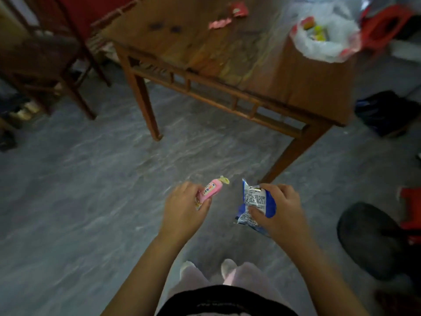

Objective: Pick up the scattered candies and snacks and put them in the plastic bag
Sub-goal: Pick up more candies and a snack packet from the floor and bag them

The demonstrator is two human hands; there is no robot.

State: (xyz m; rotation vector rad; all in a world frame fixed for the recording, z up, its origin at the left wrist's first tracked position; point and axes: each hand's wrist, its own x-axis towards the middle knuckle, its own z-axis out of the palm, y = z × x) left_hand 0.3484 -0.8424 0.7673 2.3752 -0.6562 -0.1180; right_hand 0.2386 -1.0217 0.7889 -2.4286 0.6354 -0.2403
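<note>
My left hand (182,208) grips a pink wrapped candy (52,189) whose yellow twisted end sticks out past my fingers. My right hand (279,213) holds a blue and silver snack packet (255,201) between thumb and fingers. Both hands hover over the grey floor, in front of the wooden table (227,53). On the table's far right corner sits the white plastic bag (325,39), open, with yellow and red wrappers inside. A pink candy (219,23) and a red snack pack (239,9) lie on the tabletop at the back.
A dark wooden chair (45,65) stands at the left. A red stool (387,23) is behind the bag, another red stool (412,208) and a black round object (373,240) at the right. A dark bag (385,110) lies on the floor by the table.
</note>
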